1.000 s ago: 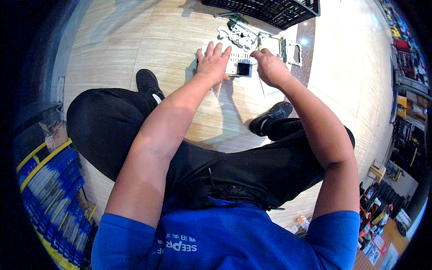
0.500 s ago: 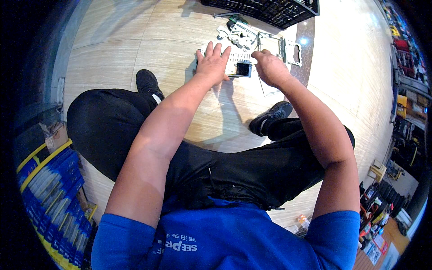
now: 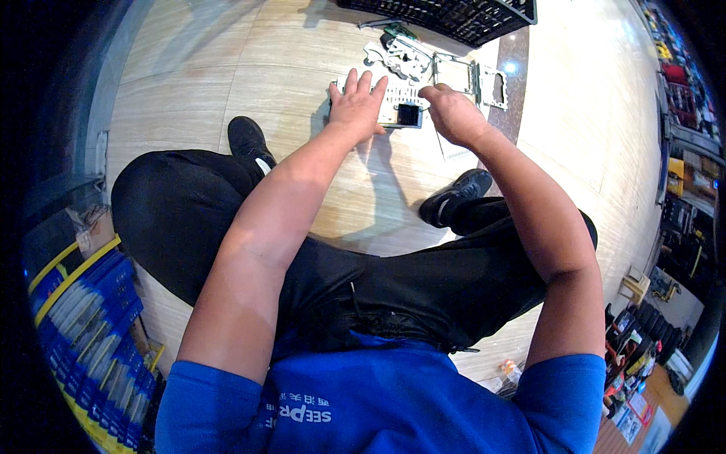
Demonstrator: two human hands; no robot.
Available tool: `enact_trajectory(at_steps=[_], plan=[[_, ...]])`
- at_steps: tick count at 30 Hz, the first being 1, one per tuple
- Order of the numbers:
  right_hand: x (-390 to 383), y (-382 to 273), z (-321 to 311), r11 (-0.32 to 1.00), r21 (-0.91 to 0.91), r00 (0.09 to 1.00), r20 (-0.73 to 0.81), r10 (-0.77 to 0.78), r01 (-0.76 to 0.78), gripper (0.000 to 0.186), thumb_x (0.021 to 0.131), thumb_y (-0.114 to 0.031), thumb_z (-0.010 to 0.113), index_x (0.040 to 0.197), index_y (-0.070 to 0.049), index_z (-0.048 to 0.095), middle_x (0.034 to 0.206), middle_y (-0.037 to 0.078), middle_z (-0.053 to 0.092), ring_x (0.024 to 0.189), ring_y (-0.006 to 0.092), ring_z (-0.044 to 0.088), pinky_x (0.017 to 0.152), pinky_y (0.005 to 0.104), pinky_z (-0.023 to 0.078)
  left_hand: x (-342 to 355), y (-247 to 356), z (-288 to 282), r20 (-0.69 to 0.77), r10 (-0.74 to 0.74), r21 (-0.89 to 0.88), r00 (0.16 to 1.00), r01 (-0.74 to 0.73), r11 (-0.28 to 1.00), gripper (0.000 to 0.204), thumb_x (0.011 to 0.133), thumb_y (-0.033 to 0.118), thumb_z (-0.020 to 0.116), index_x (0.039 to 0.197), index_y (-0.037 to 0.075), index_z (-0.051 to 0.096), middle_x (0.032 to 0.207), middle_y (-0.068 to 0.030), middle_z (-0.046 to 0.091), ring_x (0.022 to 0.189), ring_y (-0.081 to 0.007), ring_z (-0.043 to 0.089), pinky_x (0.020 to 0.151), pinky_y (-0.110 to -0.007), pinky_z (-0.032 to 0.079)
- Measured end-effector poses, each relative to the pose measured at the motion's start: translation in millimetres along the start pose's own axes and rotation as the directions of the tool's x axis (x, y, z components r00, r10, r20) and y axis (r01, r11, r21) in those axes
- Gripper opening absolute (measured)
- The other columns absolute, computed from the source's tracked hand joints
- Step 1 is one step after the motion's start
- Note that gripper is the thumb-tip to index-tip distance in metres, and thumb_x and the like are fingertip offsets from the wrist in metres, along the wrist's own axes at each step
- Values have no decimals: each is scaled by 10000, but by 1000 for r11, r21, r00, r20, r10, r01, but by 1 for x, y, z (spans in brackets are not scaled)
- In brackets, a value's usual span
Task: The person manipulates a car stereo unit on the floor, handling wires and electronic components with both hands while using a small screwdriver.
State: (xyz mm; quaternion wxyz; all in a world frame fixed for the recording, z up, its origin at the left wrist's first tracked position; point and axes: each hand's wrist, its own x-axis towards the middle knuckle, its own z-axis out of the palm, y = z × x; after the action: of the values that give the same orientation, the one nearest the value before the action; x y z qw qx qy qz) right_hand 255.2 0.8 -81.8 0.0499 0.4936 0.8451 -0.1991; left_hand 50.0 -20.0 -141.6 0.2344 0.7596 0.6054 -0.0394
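On the floor ahead of me lies a flat, perforated silver metal casing (image 3: 396, 96) with a square dark opening at its near right corner. My left hand (image 3: 357, 110) lies on the casing's left part, fingers spread and pressed down. At the casing's right edge is my right hand (image 3: 457, 116), its fingers closed in a pinch. Whatever those fingers hold is hidden or too small to name. Just beyond the casing rest a cut-out metal bracket piece (image 3: 406, 59) and a silver metal frame (image 3: 476, 82). A pale slotted plate (image 3: 456, 150) shows partly under my right wrist.
A black plastic crate (image 3: 461, 21) stands beyond the parts. My black shoes (image 3: 248, 139) flank the work area on the tiled floor. Blue packages in a yellow-edged rack (image 3: 94, 325) stand at lower left. Shelves of tools and goods (image 3: 684, 204) run along the right.
My right hand has shifted very slightly at the casing's edge. The left hand stays spread on the casing, and the other parts lie as before.
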Motion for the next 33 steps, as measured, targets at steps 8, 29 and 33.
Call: enact_trajectory(at_steps=[8, 29, 33], plan=[[2, 5, 4, 995, -92, 999, 25, 41, -38, 292, 911, -23, 496, 1172, -43, 625, 1070, 224, 664, 1017, 383, 676, 889, 462, 548, 0, 2, -1, 5, 1, 5, 1000, -1, 1000, 1068, 722, 318, 880, 1582, 229, 254, 1620, -126, 244, 1521, -367, 173, 1174, -651, 227], [3, -1, 0, 992, -108, 996, 55, 67, -60, 263, 922, -46, 487, 1142, -42, 633, 1060, 230, 661, 1003, 383, 680, 879, 457, 550, 1, 3, -2, 38, -16, 36, 999, 15, 999, 1064, 736, 344, 869, 1586, 238, 239, 1632, -117, 228, 1527, -354, 156, 1182, -639, 221], [0, -5, -2, 996, -88, 999, 35, 31, -28, 271, 917, -31, 489, 1148, -34, 631, 1070, 229, 658, 1005, 383, 679, 880, 454, 550, 1, 2, -3, 36, -19, 26, 999, 18, 999, 1066, 735, 343, 870, 1587, 243, 238, 1633, -113, 228, 1529, -349, 153, 1189, -632, 217]])
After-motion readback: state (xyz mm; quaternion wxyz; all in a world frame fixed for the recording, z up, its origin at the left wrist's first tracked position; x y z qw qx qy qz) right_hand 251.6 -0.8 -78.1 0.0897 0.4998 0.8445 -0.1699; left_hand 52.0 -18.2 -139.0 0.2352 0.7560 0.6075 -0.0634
